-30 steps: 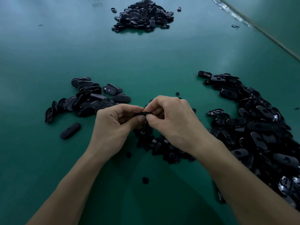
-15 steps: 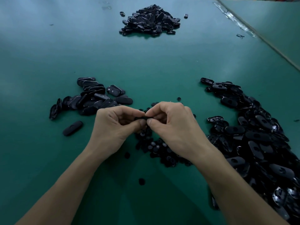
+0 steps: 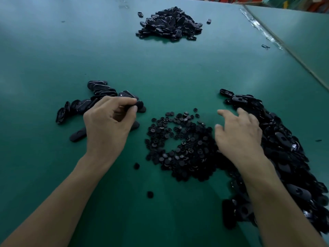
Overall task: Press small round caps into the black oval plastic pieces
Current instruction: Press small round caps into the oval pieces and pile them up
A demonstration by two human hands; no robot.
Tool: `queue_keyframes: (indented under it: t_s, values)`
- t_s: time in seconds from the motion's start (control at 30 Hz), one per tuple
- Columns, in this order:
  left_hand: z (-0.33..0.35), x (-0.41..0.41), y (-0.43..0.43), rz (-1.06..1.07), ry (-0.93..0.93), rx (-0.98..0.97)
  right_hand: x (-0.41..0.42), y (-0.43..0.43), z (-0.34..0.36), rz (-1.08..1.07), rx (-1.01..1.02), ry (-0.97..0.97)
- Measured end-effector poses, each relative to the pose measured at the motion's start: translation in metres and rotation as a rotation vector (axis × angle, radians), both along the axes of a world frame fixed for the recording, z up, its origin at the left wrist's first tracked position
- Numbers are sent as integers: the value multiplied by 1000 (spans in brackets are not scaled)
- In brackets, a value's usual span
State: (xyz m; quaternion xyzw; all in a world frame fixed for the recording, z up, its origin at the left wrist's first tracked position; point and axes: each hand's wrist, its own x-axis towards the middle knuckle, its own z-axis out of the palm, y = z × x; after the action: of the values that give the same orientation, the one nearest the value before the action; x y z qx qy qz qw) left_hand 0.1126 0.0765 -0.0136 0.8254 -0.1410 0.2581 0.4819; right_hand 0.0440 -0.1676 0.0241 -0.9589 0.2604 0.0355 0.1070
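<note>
Left pile (image 3: 99,94): black ovals, stacked and leaning, just behind and left of the left pinch.
Loose oval (image 3: 77,136): flat on the table (image 3: 53,50), nearer the person than the pinch, one end hidden under the left hand.
Left hand (image 3: 108,125): fingers curled, thumb and fingertips pinching one oval.
Held oval (image 3: 139,104): at the fingertips, over the left pile's right end; cannot tell if a cap is seated.
Caps (image 3: 183,147): loose heap between the hands, right of the pinch; two strays lie nearer the person.
Right hand (image 3: 238,134): holds nothing, fingers relaxed and spread, blurred.
Right pile (image 3: 288,154): ovals under and right of the right fingers.
Far pile (image 3: 169,24): well beyond both hands.
</note>
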Motion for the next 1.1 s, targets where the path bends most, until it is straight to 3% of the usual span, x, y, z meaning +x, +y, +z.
queue_keyframes:
  t_s: [0.23, 0.33, 0.5, 0.7, 0.9, 1.1]
  values:
    - [-8, 14, 9, 42, 178, 68, -4, 1, -9, 22, -36, -5]
    - [-11, 16, 11, 101, 169, 142, -3, -1, -7, 4, -59, -59]
    - [-14, 18, 14, 142, 159, 241, -6, -7, -1, -42, -15, 64]
    - [-15, 16, 12, 181, 170, 301, -14, -1, -1, 1, 3, 44]
    - [-14, 12, 11, 153, 75, 282, -14, -5, -6, -5, 85, -73]
    - [-14, 1, 6, -57, -115, 352, -14, -19, -12, 33, 95, -205]
